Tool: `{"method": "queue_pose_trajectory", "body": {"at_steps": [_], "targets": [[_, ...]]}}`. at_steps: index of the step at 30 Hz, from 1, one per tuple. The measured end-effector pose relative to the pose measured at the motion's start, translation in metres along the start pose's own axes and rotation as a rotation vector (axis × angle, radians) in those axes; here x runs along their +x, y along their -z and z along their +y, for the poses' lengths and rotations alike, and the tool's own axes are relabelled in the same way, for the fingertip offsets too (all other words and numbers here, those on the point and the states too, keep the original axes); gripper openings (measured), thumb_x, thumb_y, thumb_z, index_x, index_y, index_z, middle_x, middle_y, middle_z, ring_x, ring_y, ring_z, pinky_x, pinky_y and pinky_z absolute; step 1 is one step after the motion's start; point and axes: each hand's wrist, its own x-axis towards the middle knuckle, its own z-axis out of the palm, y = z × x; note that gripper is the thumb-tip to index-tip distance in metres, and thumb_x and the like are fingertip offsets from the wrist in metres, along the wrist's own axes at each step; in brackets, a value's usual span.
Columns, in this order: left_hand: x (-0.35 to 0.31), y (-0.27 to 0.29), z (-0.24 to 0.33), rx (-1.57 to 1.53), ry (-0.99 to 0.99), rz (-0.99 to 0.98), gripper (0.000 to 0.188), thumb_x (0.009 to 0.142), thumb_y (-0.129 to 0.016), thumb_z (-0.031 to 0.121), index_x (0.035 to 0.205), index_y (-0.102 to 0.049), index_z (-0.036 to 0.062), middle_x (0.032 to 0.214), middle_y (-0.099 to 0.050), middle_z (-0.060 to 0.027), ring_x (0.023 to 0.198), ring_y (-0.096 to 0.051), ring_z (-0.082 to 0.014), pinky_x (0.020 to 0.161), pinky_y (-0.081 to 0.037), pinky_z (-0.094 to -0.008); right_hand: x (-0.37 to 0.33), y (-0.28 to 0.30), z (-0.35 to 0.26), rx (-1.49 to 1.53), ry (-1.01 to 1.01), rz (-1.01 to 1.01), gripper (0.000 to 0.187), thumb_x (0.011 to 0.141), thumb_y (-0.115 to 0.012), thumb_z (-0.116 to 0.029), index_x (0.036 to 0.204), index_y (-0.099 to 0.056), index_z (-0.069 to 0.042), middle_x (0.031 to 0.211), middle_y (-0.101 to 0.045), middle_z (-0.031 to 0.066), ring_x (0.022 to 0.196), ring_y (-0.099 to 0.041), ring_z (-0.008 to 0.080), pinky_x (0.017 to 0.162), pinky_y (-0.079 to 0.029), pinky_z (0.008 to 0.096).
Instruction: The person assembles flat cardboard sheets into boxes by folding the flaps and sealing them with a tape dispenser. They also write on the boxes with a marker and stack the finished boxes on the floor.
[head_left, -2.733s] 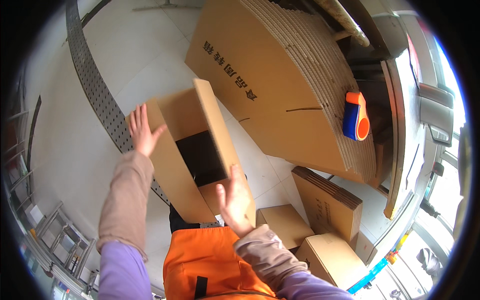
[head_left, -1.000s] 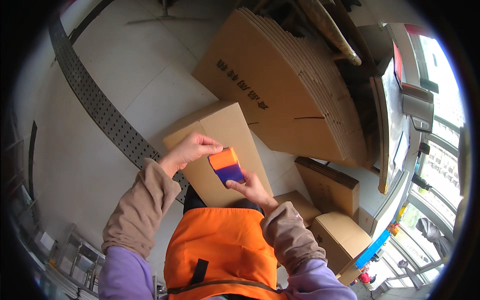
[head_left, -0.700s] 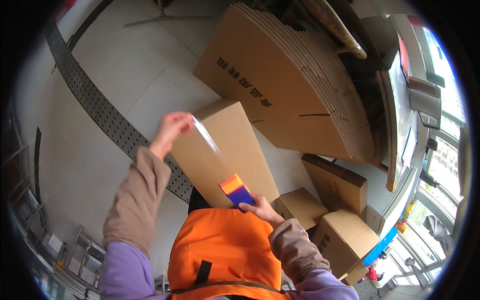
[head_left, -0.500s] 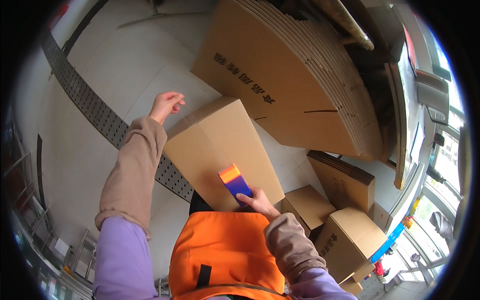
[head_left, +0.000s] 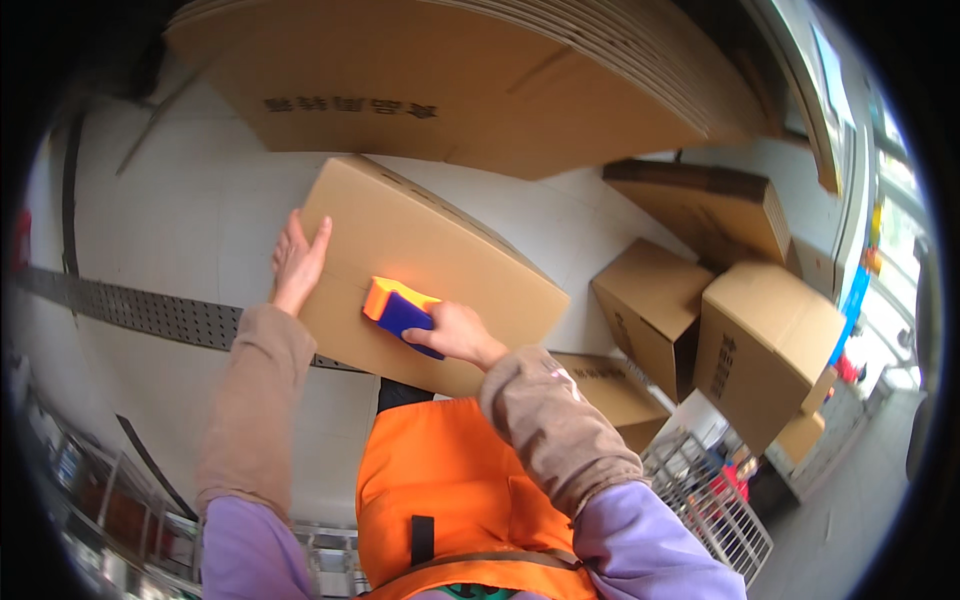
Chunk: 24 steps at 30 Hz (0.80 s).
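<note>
In front of me a closed cardboard box (head_left: 445, 240) lies at a slant with its broad plain face up. My left hand (head_left: 298, 262) is at the box's left end, fingers stretched along the edge and thumb apart, not wrapped round anything. My right hand (head_left: 458, 332) grips a blue and orange tape dispenser (head_left: 405, 318) over the upper face, its orange end pointing left. Whether the dispenser touches the cardboard is hard to tell.
Flat cartons (head_left: 400, 75) stand stacked on edge beyond the box, with a smaller folded stack (head_left: 700, 205) to the right. Made-up boxes (head_left: 770, 330) sit at the right. A wire cart (head_left: 725, 520) is at lower right. A perforated metal strip (head_left: 150, 300) crosses the floor.
My left hand has come down from the air beside the box onto its left end, fingers spreading. The dispenser in my right hand has turned leftward, and my view has swung round.
</note>
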Motion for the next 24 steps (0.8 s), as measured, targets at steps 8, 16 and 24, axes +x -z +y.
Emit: {"method": "queue_pose_trajectory", "body": {"at_steps": [8, 16, 24], "targets": [[0.005, -0.012, -0.006, 0.187, 0.066, 0.035, 0.091, 0.090, -0.037, 0.075, 0.149, -0.026, 0.0067, 0.145, -0.036, -0.0251, 0.135, -0.033, -0.0425, 0.108, -0.029, -0.0559, -0.130, -0.002, 0.155, -0.022, -0.095, 0.182, 0.055, 0.081, -0.066, -0.053, 0.104, -0.067, -0.003, 0.096, -0.070, 0.0185, 0.092, -0.068, 0.0327, 0.082, -0.052, 0.0419], [0.032, -0.005, -0.034, 0.008, -0.101, 0.055, 0.079, 0.095, -0.049, 0.060, 0.138, -0.038, -0.0054, 0.141, -0.043, -0.0259, 0.133, -0.038, -0.0384, 0.109, -0.032, -0.0441, -0.223, 0.025, 0.345, 0.064, -0.449, 0.215, 0.052, 0.076, -0.069, -0.049, 0.106, -0.071, -0.007, 0.098, -0.071, 0.0164, 0.094, -0.068, 0.0310, 0.086, -0.051, 0.0405], [0.024, 0.016, -0.017, -0.320, -0.083, -0.115, 0.070, 0.097, -0.055, 0.050, 0.140, -0.037, -0.0027, 0.143, -0.045, -0.0177, 0.133, -0.041, -0.0278, 0.110, -0.031, -0.0371, -0.003, -0.028, 0.245, 0.120, -0.585, 0.096, 0.046, 0.090, -0.062, -0.030, 0.131, -0.057, -0.010, 0.121, -0.062, 0.0143, 0.116, -0.057, 0.0253, 0.097, -0.046, 0.0371]]}}
